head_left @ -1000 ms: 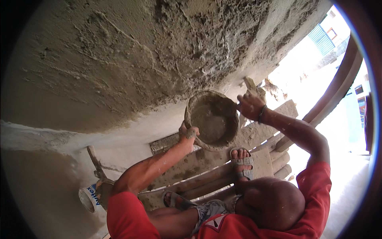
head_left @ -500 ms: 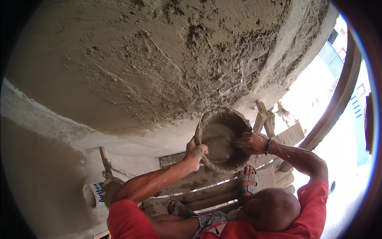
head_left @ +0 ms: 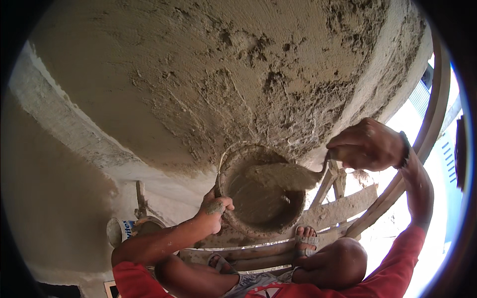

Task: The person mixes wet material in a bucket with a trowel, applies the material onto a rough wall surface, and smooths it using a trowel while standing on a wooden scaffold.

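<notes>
My left hand [head_left: 214, 210] grips the left rim of a mortar-caked bucket [head_left: 229, 219], tipped so that its inside shows. Wet grey mortar [head_left: 258, 206] lies in the bottom. Closed around the handle of a trowel [head_left: 283, 176], my right hand [head_left: 366, 145] is raised above the bucket's right side. The trowel's blade reaches left over the bucket's mouth with mortar on it. Beyond the bucket stands a wall [head_left: 213, 74], rough with fresh mortar in the middle and smoother toward the left.
Under my sandalled feet [head_left: 306, 238] are the wooden planks and poles of a scaffold [head_left: 268, 252]. Crossed wooden pieces [head_left: 332, 184] stand right of the bucket. A long curved-looking pole [head_left: 428, 134] runs along the right. At lower left are a white pail [head_left: 115, 231] and another mortar-smeared container [head_left: 149, 226].
My right hand has risen out of the bucket, up and to the right, bringing the trowel with mortar into view. The bucket and my left hand sit farther left and slightly lower in view.
</notes>
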{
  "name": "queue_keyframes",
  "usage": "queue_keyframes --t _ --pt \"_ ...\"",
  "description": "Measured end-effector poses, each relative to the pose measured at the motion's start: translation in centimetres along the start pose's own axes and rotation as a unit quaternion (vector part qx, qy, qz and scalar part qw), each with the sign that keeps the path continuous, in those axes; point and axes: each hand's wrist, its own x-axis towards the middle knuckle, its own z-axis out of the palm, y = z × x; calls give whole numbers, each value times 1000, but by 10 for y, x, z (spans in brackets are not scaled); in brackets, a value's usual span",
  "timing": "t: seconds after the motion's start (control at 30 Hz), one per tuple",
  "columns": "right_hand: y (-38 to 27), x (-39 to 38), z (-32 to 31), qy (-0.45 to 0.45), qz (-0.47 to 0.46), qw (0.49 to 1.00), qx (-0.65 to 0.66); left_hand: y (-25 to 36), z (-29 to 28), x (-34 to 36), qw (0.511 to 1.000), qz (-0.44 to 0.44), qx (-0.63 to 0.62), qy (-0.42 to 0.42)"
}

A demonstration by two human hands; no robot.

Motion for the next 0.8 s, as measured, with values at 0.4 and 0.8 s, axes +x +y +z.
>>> queue_keyframes --t 0.4,0.8 --pt "-8 10 -62 158 111 980 -42 17 -10 -34 999 1 8 39" --pt "35 12 159 72 0 955 -288 26 12 -39 992 110 -47 -40"
